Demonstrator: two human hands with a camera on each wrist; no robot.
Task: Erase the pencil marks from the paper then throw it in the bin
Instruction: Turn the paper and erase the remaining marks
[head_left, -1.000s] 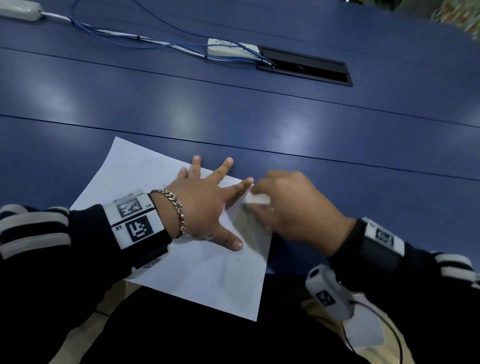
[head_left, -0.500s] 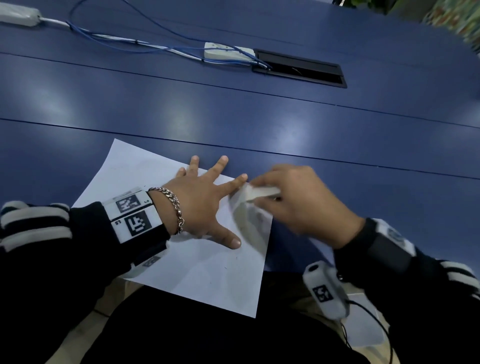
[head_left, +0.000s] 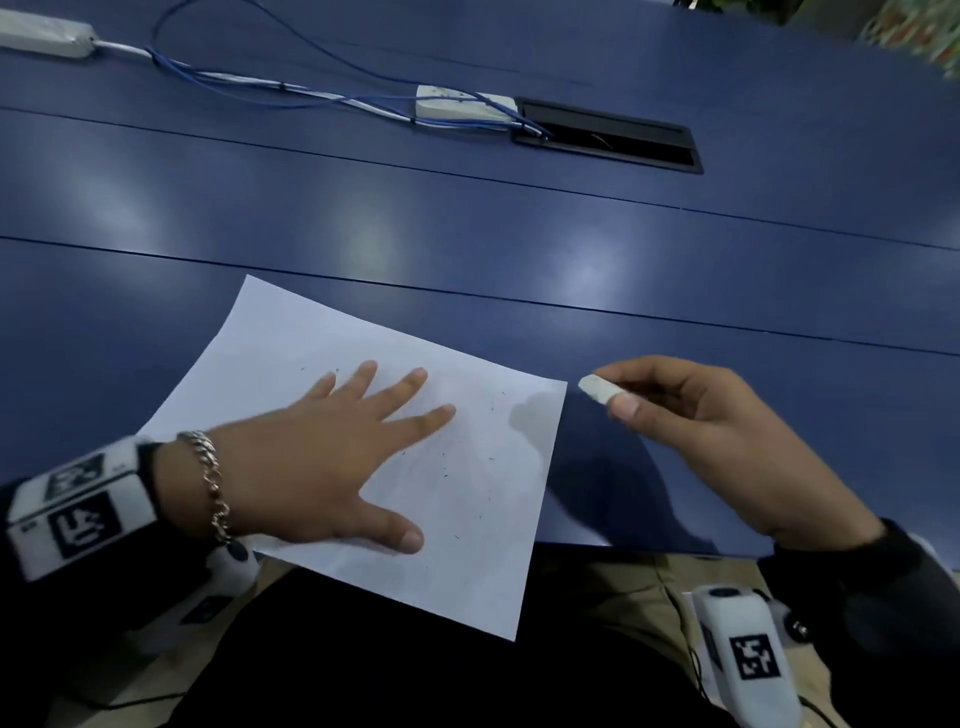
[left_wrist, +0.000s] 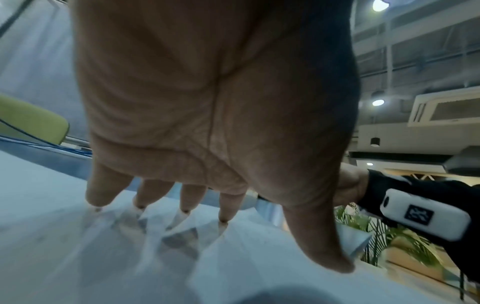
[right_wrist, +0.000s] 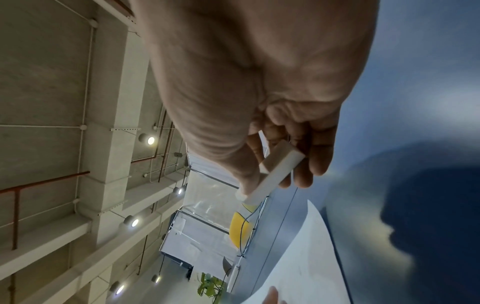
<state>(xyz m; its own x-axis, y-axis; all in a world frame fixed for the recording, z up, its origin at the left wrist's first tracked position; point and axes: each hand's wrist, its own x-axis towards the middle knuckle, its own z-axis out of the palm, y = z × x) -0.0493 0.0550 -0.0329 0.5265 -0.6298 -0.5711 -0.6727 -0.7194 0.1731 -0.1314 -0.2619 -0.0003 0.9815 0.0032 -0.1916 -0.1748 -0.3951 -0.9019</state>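
A white sheet of paper (head_left: 291, 364) lies on the blue table, its near corner hanging over the front edge. Small dark eraser crumbs speckle its right half. My left hand (head_left: 332, 457) lies flat on the sheet with fingers spread, pressing it down; the left wrist view shows the fingertips (left_wrist: 223, 214) touching the paper (left_wrist: 78, 257). My right hand (head_left: 691, 431) hovers off the paper's right edge and pinches a white eraser (head_left: 595, 388) between thumb and fingers. The right wrist view shows the eraser (right_wrist: 270, 174) as a long white block above the sheet (right_wrist: 298, 267). No bin is in view.
The blue table (head_left: 519, 249) stretches far ahead. At the back lie a white power strip (head_left: 462, 106), blue cables (head_left: 249, 88) and a black cable hatch (head_left: 608, 137). A second white strip (head_left: 47, 36) sits at the far left.
My right hand has lifted the eraser off the paper's right edge and moved right, clear of the sheet. The left hand stays flat on the paper.
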